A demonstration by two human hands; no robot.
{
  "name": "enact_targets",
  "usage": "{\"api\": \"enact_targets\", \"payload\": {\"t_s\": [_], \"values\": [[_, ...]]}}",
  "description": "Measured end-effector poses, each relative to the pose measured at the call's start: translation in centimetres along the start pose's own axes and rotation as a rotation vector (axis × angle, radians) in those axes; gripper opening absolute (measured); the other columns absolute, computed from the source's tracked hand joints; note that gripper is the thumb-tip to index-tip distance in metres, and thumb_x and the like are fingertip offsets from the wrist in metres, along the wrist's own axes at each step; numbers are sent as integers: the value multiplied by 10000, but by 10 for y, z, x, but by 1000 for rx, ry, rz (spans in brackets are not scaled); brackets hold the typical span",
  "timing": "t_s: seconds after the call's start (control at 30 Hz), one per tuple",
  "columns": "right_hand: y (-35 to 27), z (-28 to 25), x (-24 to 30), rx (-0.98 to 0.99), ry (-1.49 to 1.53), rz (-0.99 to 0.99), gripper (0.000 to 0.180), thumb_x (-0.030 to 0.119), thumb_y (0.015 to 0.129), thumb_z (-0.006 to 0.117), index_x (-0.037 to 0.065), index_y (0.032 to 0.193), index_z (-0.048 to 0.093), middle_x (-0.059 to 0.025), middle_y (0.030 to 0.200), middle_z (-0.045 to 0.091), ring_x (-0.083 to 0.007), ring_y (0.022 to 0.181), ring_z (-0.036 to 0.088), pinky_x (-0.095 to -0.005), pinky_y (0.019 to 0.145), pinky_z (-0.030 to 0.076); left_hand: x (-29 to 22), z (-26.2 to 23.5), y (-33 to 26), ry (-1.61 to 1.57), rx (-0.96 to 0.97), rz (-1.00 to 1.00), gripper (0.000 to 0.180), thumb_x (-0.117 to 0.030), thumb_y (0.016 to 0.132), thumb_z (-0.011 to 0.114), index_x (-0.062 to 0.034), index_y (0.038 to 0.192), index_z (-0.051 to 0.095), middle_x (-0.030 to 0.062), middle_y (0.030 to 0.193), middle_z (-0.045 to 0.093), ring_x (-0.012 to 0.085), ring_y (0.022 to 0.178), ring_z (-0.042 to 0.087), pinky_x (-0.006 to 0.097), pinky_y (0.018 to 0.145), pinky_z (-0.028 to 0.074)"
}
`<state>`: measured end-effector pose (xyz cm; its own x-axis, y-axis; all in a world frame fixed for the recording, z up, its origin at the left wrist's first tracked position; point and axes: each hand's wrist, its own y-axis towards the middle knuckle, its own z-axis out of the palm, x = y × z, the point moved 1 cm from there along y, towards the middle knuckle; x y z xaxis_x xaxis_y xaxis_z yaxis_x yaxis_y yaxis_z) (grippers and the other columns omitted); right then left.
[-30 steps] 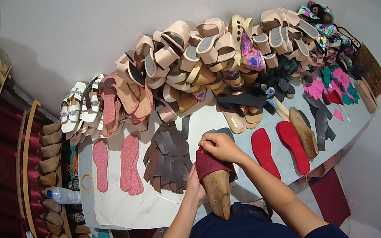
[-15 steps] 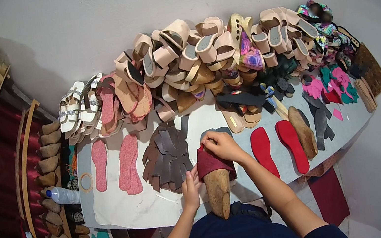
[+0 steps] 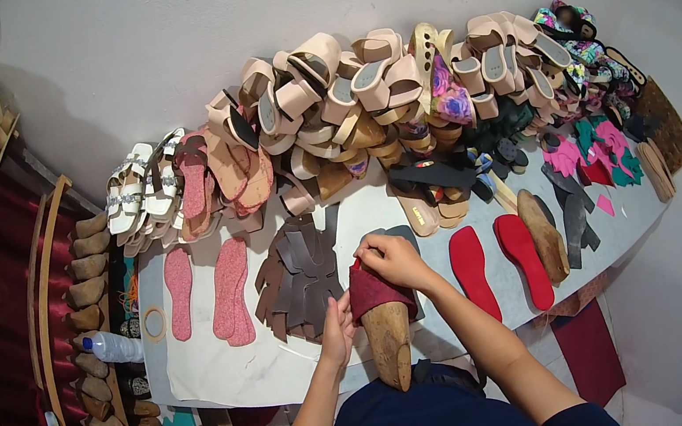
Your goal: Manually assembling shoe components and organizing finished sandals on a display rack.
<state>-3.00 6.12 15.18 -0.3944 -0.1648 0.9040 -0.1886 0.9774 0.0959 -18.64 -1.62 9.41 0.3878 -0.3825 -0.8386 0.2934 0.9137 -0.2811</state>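
Right hand [image 3: 393,260] covers red upper's [image 3: 372,294] toe on wooden last [image 3: 390,343].

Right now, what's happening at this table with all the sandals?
A person sits at a white worktable, working a dark red upper piece over a wooden shoe last. The right hand presses on top of the red piece, while the left hand steadies it from the side. Brown cut strap pieces lie just to the left, pink insoles farther left, red soles to the right. Finished sandals are piled along the wall.
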Motion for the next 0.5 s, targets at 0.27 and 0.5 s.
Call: {"api": "enact_targets", "payload": {"t_s": [0.27,0.5], "values": [[-1,-5,7,57,24,19,201,201,774,489,69,868,608,-91,755,621,-227,642,588,-304,596,441,-12,24,18,-142,-36,50,432,-334,924,306,8,1162,419,106,1134,499,160,1037,484,302,905,364],[1,0,3,81,111,-116,247,175,800,473,71,989,594,-53,1107,564,-178,662,596,-281,609,447,-14,8,24,-16,-27,43,409,-320,919,338,-4,1168,414,112,1136,495,172,1042,488,313,895,386]]}}
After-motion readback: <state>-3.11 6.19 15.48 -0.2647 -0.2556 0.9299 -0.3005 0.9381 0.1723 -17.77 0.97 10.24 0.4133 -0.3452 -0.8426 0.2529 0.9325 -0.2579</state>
